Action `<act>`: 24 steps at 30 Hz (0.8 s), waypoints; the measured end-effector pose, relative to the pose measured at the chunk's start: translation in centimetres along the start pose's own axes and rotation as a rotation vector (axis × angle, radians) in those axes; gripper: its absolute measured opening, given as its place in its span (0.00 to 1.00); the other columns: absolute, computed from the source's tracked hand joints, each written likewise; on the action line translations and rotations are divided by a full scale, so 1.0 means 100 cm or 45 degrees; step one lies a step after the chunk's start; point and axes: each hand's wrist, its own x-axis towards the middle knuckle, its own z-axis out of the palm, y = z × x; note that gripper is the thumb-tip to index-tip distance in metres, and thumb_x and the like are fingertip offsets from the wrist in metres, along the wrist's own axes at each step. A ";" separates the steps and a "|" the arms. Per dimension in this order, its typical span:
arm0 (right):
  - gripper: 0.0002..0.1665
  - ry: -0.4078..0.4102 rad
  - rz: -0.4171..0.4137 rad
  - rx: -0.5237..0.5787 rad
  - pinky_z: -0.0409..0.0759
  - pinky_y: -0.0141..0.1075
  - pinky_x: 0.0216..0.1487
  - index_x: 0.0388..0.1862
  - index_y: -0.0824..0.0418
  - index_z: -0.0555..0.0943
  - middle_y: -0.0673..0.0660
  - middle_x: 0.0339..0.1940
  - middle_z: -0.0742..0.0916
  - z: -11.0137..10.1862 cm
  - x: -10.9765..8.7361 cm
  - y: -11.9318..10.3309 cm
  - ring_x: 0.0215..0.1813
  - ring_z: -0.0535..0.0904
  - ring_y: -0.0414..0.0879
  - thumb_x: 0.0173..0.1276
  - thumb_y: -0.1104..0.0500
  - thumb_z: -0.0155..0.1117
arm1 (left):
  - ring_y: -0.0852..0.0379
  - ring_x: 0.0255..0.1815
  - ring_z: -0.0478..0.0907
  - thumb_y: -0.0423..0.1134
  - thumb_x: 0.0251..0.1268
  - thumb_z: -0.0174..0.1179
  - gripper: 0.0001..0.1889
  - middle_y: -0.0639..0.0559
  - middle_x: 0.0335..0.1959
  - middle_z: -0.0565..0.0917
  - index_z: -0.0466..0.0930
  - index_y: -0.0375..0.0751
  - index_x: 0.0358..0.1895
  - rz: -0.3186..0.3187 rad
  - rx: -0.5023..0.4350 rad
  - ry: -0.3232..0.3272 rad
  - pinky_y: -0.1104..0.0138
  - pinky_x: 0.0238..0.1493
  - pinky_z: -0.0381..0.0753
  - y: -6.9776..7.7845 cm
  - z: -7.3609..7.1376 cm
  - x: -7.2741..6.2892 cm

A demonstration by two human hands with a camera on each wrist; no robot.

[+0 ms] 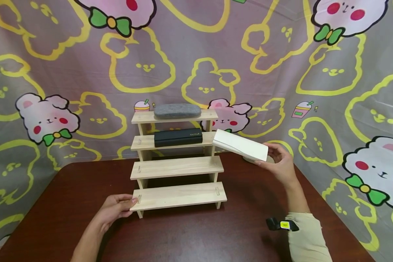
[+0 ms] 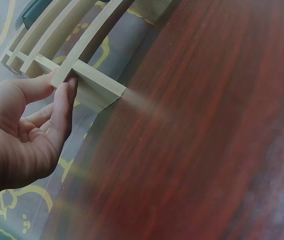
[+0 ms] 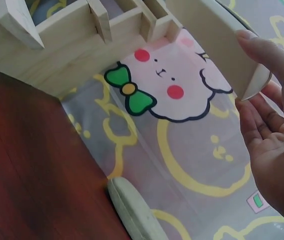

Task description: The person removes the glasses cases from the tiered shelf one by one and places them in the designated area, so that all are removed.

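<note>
A four-tier wooden display stand [image 1: 177, 167] stands on the dark table. Its lowest board is pinched at the left front corner by my left hand [image 1: 114, 211], thumb on top and fingers beneath, as the left wrist view also shows. My right hand [image 1: 280, 165] grips the right end of a white glasses case [image 1: 240, 143]. The case is raised and tilted, its left end close to the right side of the stand's second tier from the top. On that tier lies a black glasses case [image 1: 178, 137]. The top tier holds a grey glasses case [image 1: 177, 111].
A pale oblong case [image 3: 134, 210] lies at the table's edge, mostly hidden behind my right hand in the head view. The reddish-brown table [image 1: 190, 236] extends around the stand. A patterned cloth curtain [image 1: 85, 72] hangs behind and along both sides.
</note>
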 end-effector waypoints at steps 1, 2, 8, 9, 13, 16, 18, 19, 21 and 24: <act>0.35 0.004 0.004 0.003 0.80 0.21 0.52 0.56 0.82 0.74 0.42 0.47 0.86 -0.002 0.000 0.001 0.46 0.82 0.34 0.44 0.87 0.69 | 0.68 0.31 0.80 0.37 0.74 0.60 0.27 0.58 0.33 0.83 0.69 0.16 0.64 0.001 0.000 -0.001 0.77 0.33 0.85 0.000 0.000 0.000; 0.36 0.006 0.009 -0.001 0.80 0.21 0.52 0.56 0.81 0.74 0.42 0.47 0.86 -0.003 -0.001 0.001 0.46 0.82 0.33 0.44 0.87 0.70 | 0.68 0.31 0.80 0.37 0.74 0.60 0.27 0.58 0.33 0.83 0.69 0.16 0.64 0.001 -0.002 0.000 0.77 0.32 0.85 0.000 0.000 0.000; 0.34 0.036 0.040 -0.037 0.79 0.20 0.52 0.56 0.71 0.78 0.41 0.48 0.86 -0.013 -0.003 0.004 0.46 0.82 0.33 0.47 0.85 0.71 | 0.68 0.30 0.80 0.37 0.74 0.60 0.27 0.58 0.32 0.83 0.69 0.16 0.64 -0.004 -0.010 -0.001 0.77 0.32 0.85 -0.001 0.000 0.002; 0.34 0.042 0.041 -0.042 0.79 0.20 0.52 0.56 0.69 0.79 0.41 0.48 0.86 -0.014 -0.003 0.005 0.46 0.82 0.33 0.47 0.85 0.71 | 0.68 0.30 0.80 0.37 0.74 0.60 0.26 0.58 0.32 0.83 0.69 0.16 0.64 -0.005 -0.012 -0.001 0.77 0.32 0.85 -0.002 0.000 0.002; 0.35 0.070 0.052 -0.040 0.79 0.19 0.51 0.56 0.67 0.80 0.41 0.48 0.85 -0.020 -0.006 0.008 0.45 0.81 0.33 0.48 0.85 0.70 | 0.68 0.30 0.80 0.37 0.74 0.60 0.26 0.57 0.32 0.83 0.70 0.17 0.64 -0.006 -0.016 -0.003 0.77 0.32 0.84 -0.001 0.000 0.002; 0.35 0.098 0.077 -0.055 0.79 0.18 0.50 0.56 0.65 0.81 0.41 0.47 0.85 -0.025 -0.008 0.010 0.44 0.82 0.33 0.49 0.85 0.70 | 0.68 0.30 0.80 0.37 0.74 0.60 0.26 0.57 0.31 0.83 0.70 0.16 0.63 -0.001 -0.020 -0.005 0.77 0.32 0.84 -0.001 0.000 0.002; 0.34 0.112 0.104 -0.090 0.79 0.18 0.48 0.57 0.65 0.80 0.40 0.46 0.85 -0.028 -0.011 0.013 0.44 0.81 0.32 0.50 0.84 0.71 | 0.68 0.30 0.80 0.36 0.73 0.60 0.26 0.58 0.31 0.83 0.70 0.16 0.63 0.003 -0.023 -0.007 0.78 0.32 0.84 -0.001 0.000 0.001; 0.34 0.120 0.123 -0.105 0.79 0.18 0.48 0.57 0.65 0.80 0.40 0.46 0.85 -0.030 -0.012 0.014 0.44 0.81 0.32 0.50 0.84 0.71 | 0.68 0.30 0.80 0.36 0.73 0.60 0.26 0.58 0.31 0.84 0.70 0.16 0.63 0.005 -0.026 -0.008 0.78 0.32 0.84 -0.001 0.000 0.001; 0.33 0.132 0.163 -0.149 0.79 0.18 0.47 0.58 0.67 0.79 0.39 0.44 0.85 -0.033 -0.015 0.017 0.43 0.81 0.31 0.51 0.82 0.72 | 0.68 0.30 0.81 0.36 0.73 0.60 0.26 0.58 0.31 0.84 0.70 0.16 0.63 0.008 -0.029 -0.008 0.78 0.31 0.84 -0.001 0.000 0.001; 0.33 0.146 0.219 -0.188 0.79 0.18 0.47 0.60 0.74 0.76 0.37 0.43 0.85 -0.038 -0.018 0.022 0.43 0.81 0.30 0.53 0.80 0.73 | 0.68 0.30 0.81 0.36 0.74 0.60 0.26 0.58 0.31 0.84 0.70 0.16 0.63 0.010 -0.026 -0.011 0.77 0.31 0.84 -0.002 -0.001 0.002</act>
